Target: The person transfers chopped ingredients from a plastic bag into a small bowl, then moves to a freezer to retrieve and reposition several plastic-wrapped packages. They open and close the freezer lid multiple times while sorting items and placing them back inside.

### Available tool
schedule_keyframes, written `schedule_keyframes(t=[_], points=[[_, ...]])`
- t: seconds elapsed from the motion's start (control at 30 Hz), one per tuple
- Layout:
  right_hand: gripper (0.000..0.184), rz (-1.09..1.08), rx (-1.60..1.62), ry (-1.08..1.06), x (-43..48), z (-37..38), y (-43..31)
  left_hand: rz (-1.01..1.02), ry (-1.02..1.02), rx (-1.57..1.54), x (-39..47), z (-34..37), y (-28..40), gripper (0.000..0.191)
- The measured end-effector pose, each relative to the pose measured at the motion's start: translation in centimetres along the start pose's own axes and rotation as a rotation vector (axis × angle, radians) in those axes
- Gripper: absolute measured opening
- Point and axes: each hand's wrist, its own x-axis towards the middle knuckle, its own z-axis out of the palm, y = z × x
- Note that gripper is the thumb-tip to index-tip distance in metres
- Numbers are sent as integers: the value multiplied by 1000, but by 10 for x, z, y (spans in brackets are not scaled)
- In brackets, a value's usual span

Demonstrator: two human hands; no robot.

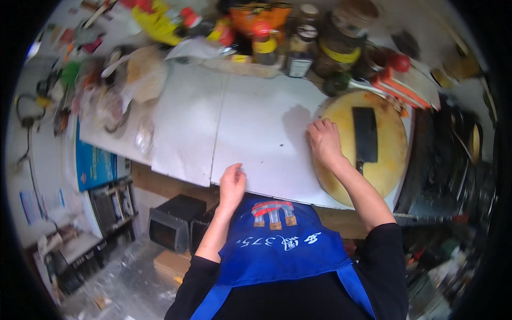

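My right hand (326, 142) hovers over or rests at the left rim of a round yellowish cutting board (390, 140); its fingers are curled down, and what lies beneath them is hidden. A cleaver (365, 134) with a dark, broad blade lies on the board, its handle towards me and partly behind my forearm. Near the front edge of the white tabletop (256, 116) is my left hand (232, 186), loosely curled, with a gap between thumb and forefinger and nothing visible in it. Small dark specks mark the white surface between my hands.
Bottles (302, 52), a large jar (340, 48) and colourful packets (158, 22) line the back. Plastic bags (110, 106) crowd the left end. An orange-edged box (408, 86) stands behind the board. Below the table sits a dark microwave-like appliance (176, 224). I wear a blue apron (280, 256).
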Motion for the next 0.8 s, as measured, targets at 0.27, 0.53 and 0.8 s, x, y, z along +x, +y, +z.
schedule_keyframes(t=[0.27,0.53,0.8], points=[[13,-155,-243,-138,24,67,6,16,170,-44,-43,-50,-42,33],[4,482,1395,-369,121,42,-145,-116,349,-201,-84,-115,-143,33],[47,-870,965,-762,106,100,-587,-442,499,-153,-193,-202,-292,33]])
